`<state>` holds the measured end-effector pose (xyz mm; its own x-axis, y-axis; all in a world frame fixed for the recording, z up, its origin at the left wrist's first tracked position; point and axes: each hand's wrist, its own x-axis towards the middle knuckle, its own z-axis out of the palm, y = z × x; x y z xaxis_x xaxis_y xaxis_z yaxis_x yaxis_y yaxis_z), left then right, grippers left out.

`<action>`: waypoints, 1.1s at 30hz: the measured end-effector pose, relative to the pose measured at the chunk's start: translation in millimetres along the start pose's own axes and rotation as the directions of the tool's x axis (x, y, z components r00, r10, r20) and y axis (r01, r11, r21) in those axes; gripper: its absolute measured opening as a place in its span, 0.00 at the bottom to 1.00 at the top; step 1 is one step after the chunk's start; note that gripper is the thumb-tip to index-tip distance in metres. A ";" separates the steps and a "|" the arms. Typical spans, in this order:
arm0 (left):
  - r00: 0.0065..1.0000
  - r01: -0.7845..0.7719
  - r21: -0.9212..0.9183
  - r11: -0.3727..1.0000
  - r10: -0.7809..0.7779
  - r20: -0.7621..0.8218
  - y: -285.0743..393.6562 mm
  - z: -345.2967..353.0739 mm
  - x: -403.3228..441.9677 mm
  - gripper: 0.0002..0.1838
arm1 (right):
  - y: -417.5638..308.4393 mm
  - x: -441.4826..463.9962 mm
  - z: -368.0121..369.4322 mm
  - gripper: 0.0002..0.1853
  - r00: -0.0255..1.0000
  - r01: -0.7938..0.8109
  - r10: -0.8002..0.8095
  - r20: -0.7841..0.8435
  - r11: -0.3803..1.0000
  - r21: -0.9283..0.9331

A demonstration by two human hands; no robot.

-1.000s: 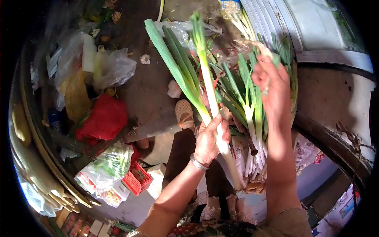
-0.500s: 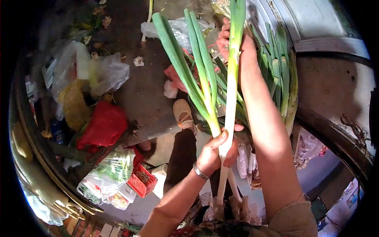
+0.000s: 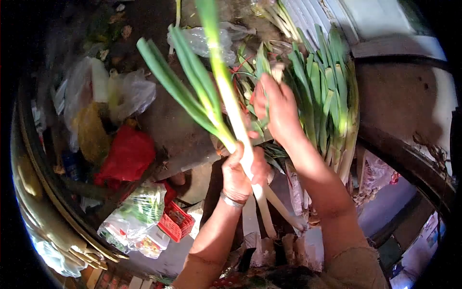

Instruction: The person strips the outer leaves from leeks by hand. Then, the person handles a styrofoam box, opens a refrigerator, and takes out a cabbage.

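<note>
My left hand, with a metal bracelet at the wrist, is wrapped round the white shafts of two leeks. Their green tops slant up and to the left, one blurred at the top edge, while the white root ends cross below the fist. To the right, my right hand is closed on a loose strip of leek leaf, pale at one end, and stands apart from the two leeks. Beside that hand a thick bunch of leeks stands upright.
A red plastic bag and crumpled clear bags lie on the left. Below them are a bag of green vegetables and a red basket. A clear plastic sheet lies on the floor at the back.
My left hand has moved left with the two leeks, which now lean further left. My right hand has left the upper leek and come down and nearer, with the leaf strip in its fingers.
</note>
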<state>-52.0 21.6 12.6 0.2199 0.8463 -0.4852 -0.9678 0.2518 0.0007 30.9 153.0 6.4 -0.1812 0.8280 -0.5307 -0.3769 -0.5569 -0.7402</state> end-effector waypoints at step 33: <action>0.934 0.021 0.826 0.563 -0.307 0.185 -130.7 19.1 -9.0 0.37 | -15.7 -242.2 -159.5 0.36 0.983 0.009 -0.147 -0.111 0.644 -0.765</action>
<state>74.9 -10.0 33.7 0.5251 0.7997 -0.2911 -0.4384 0.5473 0.7129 225.6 -49.2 80.6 -0.0218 0.8882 -0.4590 0.4509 -0.4010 -0.7974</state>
